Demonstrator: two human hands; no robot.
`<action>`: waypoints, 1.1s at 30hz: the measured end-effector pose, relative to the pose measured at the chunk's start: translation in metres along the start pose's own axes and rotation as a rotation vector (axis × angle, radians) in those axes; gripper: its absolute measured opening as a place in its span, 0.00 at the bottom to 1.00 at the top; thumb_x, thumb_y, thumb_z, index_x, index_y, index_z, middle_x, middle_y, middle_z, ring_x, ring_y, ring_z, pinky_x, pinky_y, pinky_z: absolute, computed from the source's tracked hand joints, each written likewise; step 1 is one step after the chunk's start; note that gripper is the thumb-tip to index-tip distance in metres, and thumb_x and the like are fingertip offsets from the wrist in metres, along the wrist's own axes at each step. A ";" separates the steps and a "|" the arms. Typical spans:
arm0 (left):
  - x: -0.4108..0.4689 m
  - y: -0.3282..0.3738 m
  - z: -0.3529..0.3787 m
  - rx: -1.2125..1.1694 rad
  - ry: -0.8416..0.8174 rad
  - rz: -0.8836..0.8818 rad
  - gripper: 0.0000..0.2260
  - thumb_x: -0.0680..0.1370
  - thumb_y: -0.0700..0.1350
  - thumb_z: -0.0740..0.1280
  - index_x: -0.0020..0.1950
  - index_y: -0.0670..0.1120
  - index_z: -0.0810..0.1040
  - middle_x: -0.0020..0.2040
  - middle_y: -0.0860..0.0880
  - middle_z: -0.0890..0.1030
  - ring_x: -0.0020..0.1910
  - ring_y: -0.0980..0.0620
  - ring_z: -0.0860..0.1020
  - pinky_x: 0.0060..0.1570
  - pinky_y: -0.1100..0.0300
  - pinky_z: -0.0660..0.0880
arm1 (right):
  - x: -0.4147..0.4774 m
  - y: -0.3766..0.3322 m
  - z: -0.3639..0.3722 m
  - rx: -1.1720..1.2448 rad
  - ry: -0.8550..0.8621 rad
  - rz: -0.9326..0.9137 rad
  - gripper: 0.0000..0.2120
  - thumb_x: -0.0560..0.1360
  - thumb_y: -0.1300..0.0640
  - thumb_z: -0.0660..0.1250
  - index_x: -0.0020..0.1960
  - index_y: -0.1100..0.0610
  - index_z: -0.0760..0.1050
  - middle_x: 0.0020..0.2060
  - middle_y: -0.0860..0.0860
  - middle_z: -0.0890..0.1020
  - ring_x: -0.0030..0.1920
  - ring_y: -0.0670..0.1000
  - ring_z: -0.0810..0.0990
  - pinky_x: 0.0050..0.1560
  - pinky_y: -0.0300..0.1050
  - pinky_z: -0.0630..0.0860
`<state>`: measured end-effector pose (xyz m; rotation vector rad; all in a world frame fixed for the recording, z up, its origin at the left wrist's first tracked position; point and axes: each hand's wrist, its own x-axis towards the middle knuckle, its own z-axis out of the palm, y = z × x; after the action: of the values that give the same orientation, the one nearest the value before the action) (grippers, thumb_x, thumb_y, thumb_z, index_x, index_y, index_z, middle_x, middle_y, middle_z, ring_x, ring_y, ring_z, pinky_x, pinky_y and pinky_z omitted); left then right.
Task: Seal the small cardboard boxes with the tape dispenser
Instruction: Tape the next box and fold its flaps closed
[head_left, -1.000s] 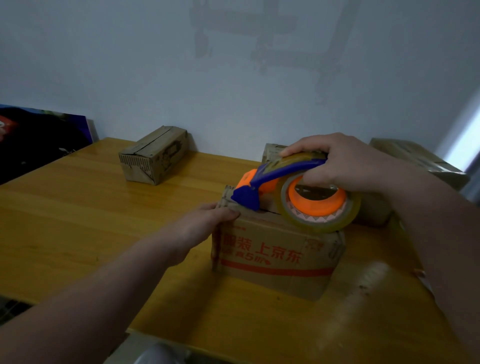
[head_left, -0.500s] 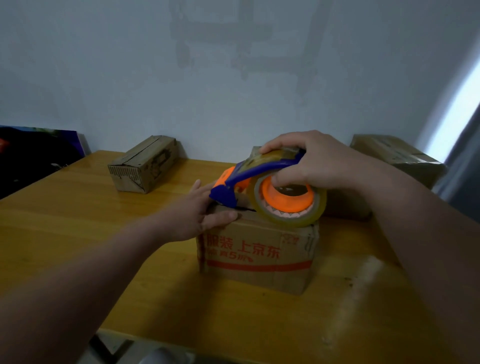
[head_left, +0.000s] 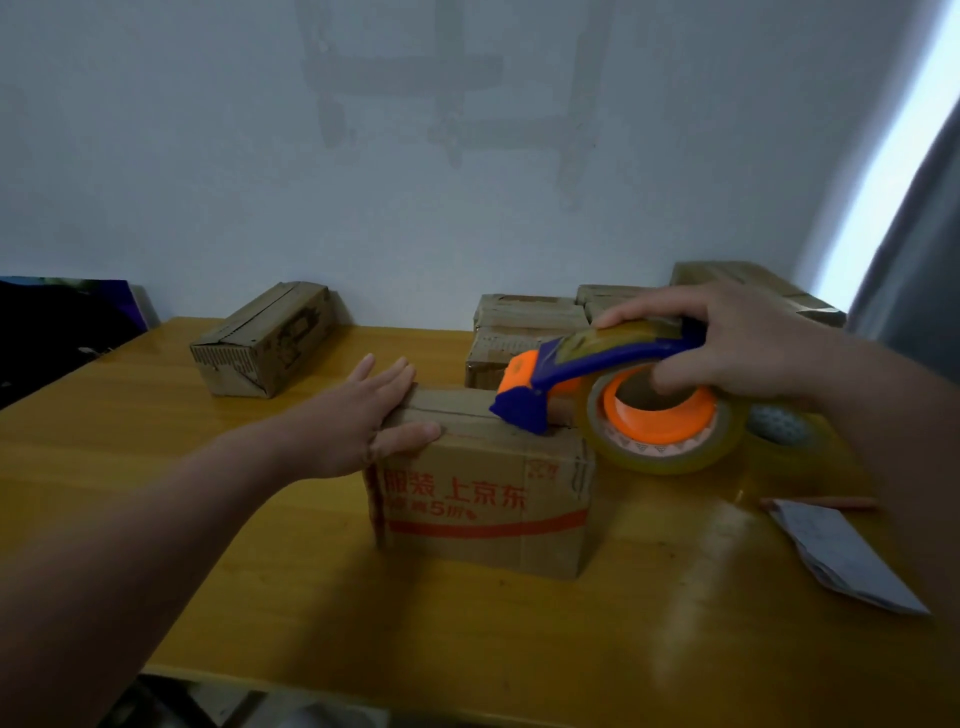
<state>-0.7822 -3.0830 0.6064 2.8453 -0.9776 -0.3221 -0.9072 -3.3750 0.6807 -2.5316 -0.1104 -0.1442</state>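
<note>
On the table (head_left: 156, 467), left hand (head_left: 358, 421) flat on box (head_left: 483, 499); right hand (head_left: 727, 348) grips dispenser (head_left: 571, 374), seemingly touching it.

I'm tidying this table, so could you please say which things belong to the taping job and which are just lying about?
Job: red-printed brown cardboard box, blue-and-orange plastic tape dispenser, plain brown cardboard boxes behind.
Lying about: folded grey paper sheet, thin pinkish stick, dark glossy poster.

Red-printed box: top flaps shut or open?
Shut: flaps of the red-printed box lie flat, a seam between them; the left hand rests on them, tape dispenser on top.
</note>
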 end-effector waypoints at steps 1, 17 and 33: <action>0.001 0.002 0.000 0.074 0.007 -0.011 0.59 0.54 0.82 0.35 0.77 0.50 0.39 0.78 0.52 0.41 0.75 0.50 0.37 0.73 0.44 0.47 | 0.000 0.003 0.000 0.025 0.008 0.009 0.24 0.69 0.62 0.71 0.55 0.35 0.76 0.38 0.45 0.79 0.27 0.44 0.75 0.28 0.34 0.71; 0.010 0.070 0.010 0.182 0.044 0.041 0.54 0.60 0.76 0.44 0.78 0.45 0.40 0.78 0.44 0.42 0.77 0.47 0.44 0.75 0.46 0.45 | -0.001 0.010 0.009 0.146 0.078 -0.001 0.23 0.70 0.64 0.70 0.56 0.39 0.76 0.41 0.48 0.80 0.31 0.45 0.79 0.31 0.35 0.74; 0.004 -0.009 -0.003 0.173 0.052 0.138 0.60 0.53 0.83 0.35 0.78 0.51 0.41 0.78 0.49 0.42 0.76 0.53 0.46 0.70 0.58 0.42 | 0.020 -0.038 0.049 0.219 0.129 -0.052 0.23 0.67 0.60 0.73 0.57 0.39 0.77 0.41 0.42 0.81 0.39 0.42 0.80 0.39 0.37 0.78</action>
<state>-0.7734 -3.0784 0.6070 2.8993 -1.2398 -0.1556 -0.8878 -3.3152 0.6641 -2.2958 -0.1338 -0.2988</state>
